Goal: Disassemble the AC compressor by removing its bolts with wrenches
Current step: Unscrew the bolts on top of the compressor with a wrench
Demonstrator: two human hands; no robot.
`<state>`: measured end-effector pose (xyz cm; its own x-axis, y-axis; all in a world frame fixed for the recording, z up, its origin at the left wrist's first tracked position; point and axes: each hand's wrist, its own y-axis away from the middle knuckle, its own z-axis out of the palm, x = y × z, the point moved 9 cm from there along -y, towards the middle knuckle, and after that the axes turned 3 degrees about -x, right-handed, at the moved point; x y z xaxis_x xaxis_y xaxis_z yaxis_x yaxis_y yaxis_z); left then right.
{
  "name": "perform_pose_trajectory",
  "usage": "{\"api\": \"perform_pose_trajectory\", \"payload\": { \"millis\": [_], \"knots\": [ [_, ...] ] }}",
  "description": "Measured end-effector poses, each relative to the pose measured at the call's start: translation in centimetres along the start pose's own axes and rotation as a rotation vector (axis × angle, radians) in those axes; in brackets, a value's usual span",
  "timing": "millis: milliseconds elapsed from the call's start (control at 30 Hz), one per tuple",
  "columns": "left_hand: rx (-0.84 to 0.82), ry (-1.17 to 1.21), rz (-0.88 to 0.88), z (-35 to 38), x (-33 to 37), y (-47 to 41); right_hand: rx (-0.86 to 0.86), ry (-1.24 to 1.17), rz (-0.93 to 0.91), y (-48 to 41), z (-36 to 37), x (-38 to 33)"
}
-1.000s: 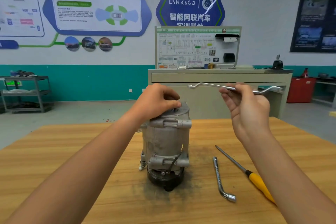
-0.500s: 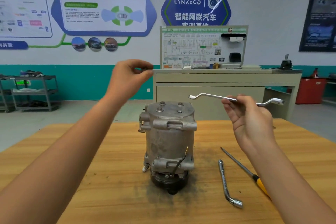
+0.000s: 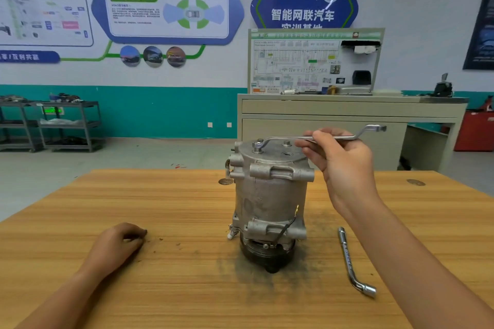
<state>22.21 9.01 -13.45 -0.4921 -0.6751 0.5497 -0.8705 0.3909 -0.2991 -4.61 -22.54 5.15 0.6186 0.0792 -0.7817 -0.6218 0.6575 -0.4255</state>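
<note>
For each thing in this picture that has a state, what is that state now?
AC compressor: upright on the table, pulley end down; one top hole shows no bolt.
Ring wrench: held level, its ring end on a top bolt.
Right hand: grips the ring wrench's shaft.
Left hand: rests on the table, fingers curled; any content hidden.
L-shaped socket wrench: lies flat on the table, right of the compressor.
</note>
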Motion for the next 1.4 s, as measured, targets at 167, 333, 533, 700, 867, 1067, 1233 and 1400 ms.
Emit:
{"api": "perform_pose_trajectory", "payload": {
  "millis": [167,333,533,700,867,1067,1233,1400],
  "knots": [
    [0.001,0.006,0.024,0.4,0.2,-0.5,-0.034,0.205,-0.108,0.3,0.5,-1.1],
    [0.021,-0.040,0.012,0.8,-0.3,-0.5,-0.013,0.248,-0.120,0.5,0.2,-1.0],
    [-0.001,-0.289,0.002,0.3,2.7,0.1,0.106,0.309,-0.128,1.2,-1.7,-0.1],
    [0.265,0.214,0.286,-3.6,17.1,-0.1,0.157,0.321,-0.123,1.1,-2.1,0.2],
    [0.102,0.587,0.362,-3.0,27.6,-1.2,0.121,0.454,-0.166,0.2,-1.3,-1.4],
    [0.045,0.659,0.251,-1.5,28.1,-2.2,0.171,0.361,-0.086,0.9,-2.8,0.4],
    [-0.008,0.745,0.142,-1.3,28.2,-3.0,0.156,0.339,-0.058,0.8,-2.6,0.5],
    [-0.095,0.751,0.081,-1.0,27.7,-3.6,0.157,0.236,-0.229,1.0,-3.4,-2.5]
  ]
}}
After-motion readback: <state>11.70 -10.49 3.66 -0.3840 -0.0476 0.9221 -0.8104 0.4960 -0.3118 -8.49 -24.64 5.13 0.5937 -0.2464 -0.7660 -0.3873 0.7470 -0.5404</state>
